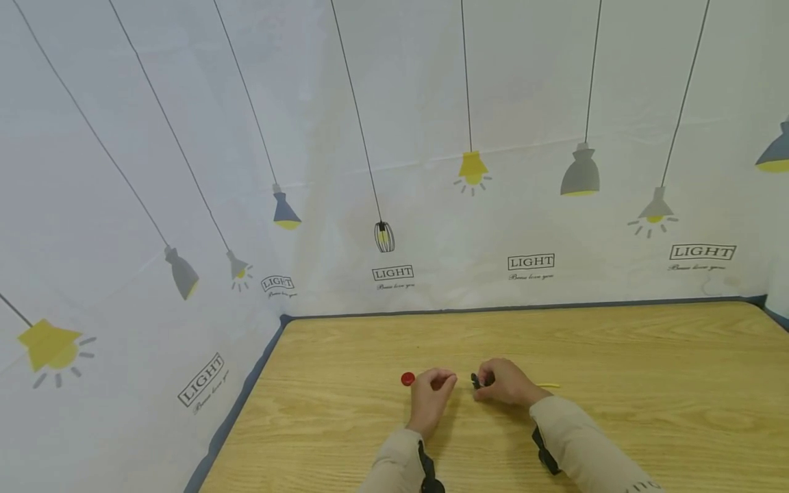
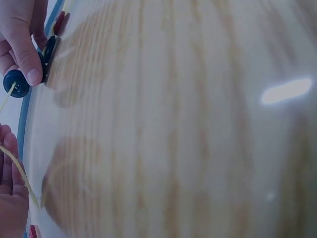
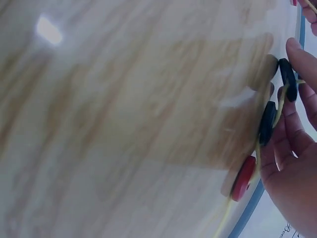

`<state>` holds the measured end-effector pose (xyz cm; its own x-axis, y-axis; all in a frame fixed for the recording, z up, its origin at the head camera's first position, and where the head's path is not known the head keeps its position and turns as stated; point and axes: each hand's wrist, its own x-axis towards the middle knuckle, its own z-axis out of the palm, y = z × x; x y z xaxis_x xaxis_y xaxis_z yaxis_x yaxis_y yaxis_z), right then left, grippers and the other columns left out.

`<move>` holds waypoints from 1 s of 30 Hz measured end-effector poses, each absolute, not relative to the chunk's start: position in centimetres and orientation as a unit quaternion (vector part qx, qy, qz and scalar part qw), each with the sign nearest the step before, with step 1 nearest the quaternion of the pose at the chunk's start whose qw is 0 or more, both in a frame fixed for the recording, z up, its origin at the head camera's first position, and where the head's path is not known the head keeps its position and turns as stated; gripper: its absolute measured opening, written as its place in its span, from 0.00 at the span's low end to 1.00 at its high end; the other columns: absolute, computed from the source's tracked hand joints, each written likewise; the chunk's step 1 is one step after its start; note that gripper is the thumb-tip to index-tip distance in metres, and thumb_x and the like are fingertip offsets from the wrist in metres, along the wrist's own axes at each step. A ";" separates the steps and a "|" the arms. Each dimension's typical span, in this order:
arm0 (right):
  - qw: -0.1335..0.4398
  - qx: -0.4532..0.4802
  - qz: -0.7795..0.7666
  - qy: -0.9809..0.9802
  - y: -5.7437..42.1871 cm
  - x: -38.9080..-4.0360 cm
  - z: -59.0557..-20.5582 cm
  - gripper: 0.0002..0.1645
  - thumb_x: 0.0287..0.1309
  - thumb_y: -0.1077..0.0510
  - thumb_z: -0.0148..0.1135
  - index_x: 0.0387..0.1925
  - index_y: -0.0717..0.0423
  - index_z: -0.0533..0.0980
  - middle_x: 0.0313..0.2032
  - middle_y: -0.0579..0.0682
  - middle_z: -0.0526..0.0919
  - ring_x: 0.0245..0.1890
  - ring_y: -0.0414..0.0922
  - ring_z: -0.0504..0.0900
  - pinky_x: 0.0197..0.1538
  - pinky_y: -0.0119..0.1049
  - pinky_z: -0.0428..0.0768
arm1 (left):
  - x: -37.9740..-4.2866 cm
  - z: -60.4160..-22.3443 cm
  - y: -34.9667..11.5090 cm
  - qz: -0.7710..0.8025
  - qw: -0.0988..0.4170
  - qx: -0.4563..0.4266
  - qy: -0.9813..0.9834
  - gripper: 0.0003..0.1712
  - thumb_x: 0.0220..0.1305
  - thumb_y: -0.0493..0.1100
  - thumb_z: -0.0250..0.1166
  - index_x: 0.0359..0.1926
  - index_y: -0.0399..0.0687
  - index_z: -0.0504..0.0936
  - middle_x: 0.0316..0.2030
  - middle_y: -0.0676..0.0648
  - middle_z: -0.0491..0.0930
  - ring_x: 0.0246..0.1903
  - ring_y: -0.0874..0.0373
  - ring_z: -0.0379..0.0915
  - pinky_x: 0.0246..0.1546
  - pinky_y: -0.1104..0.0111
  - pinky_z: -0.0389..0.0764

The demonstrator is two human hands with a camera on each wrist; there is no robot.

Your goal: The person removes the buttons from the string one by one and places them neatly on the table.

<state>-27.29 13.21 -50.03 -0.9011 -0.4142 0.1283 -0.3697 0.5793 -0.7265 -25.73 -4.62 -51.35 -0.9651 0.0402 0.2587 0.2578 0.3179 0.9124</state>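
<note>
Between the thumb and fingers of my right hand (image 1: 505, 382) is a black button (image 3: 288, 79), held on edge. A yellow string (image 2: 22, 173) runs out of its hole toward my left hand (image 1: 429, 400), whose thumb and fingertips pinch together on it; the exact grip lies outside the left wrist view. The string's tail hangs across the left palm and down to the table. Behind the held button, a second black button (image 3: 267, 124) and a red button (image 3: 243, 178) are threaded on the string, under the right palm. Another red button (image 1: 407, 378) lies just left of my left hand.
The wood-grain table (image 1: 345, 424) reflects glare in the wrist views. Its back and left edges meet a pale wall covering (image 1: 431, 226) printed with hanging lamps. A piece of the yellow string (image 1: 550, 385) sticks out behind the right wrist.
</note>
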 end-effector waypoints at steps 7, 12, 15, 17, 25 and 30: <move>0.031 -0.224 -0.409 0.884 13.4 -27.3 -50.1 0.16 0.40 0.57 0.70 0.16 0.55 0.69 0.19 0.42 0.69 0.22 0.39 0.65 0.27 0.32 0.64 | -25.7 -51.5 -4.6 -0.572 0.090 -0.080 -0.811 0.05 0.55 0.36 0.62 0.30 0.38 0.81 0.26 0.50 0.79 0.27 0.65 0.72 0.29 0.75 0.72; 0.034 -0.230 -0.421 0.877 13.5 -27.3 -49.9 0.16 0.41 0.55 0.69 0.15 0.56 0.70 0.20 0.43 0.69 0.22 0.38 0.66 0.26 0.31 0.66 | -25.6 -51.4 -4.5 -0.569 0.092 -0.077 -0.814 0.04 0.54 0.36 0.63 0.29 0.38 0.81 0.25 0.50 0.79 0.26 0.66 0.72 0.28 0.76 0.72; 0.033 -0.236 -0.424 0.874 13.6 -27.2 -49.8 0.14 0.42 0.55 0.69 0.15 0.56 0.72 0.22 0.43 0.71 0.22 0.38 0.66 0.26 0.31 0.67 | -25.6 -51.4 -4.5 -0.570 0.093 -0.074 -0.813 0.04 0.54 0.36 0.63 0.29 0.38 0.81 0.25 0.50 0.79 0.25 0.66 0.71 0.28 0.76 0.72; 0.031 -0.242 -0.426 0.871 13.6 -27.1 -49.7 0.12 0.42 0.56 0.69 0.16 0.56 0.74 0.22 0.43 0.72 0.22 0.37 0.67 0.26 0.30 0.68 | -25.6 -51.4 -4.4 -0.572 0.094 -0.072 -0.812 0.03 0.54 0.36 0.63 0.29 0.38 0.81 0.25 0.50 0.79 0.25 0.66 0.71 0.28 0.76 0.72; 0.023 -0.264 -0.436 0.860 13.8 -27.0 -49.7 0.08 0.43 0.59 0.68 0.18 0.56 0.76 0.19 0.42 0.76 0.19 0.34 0.68 0.22 0.29 0.70 | -25.5 -51.5 -4.4 -0.568 0.098 -0.074 -0.814 0.04 0.54 0.36 0.63 0.29 0.39 0.82 0.25 0.50 0.79 0.25 0.65 0.72 0.28 0.75 0.73; 0.027 -0.261 -0.441 0.858 13.9 -27.1 -49.7 0.09 0.44 0.59 0.67 0.19 0.56 0.74 0.18 0.42 0.75 0.18 0.35 0.68 0.22 0.29 0.69 | -25.6 -51.7 -4.5 -0.567 0.099 -0.074 -0.814 0.04 0.54 0.37 0.63 0.29 0.40 0.82 0.25 0.51 0.79 0.26 0.65 0.72 0.28 0.75 0.73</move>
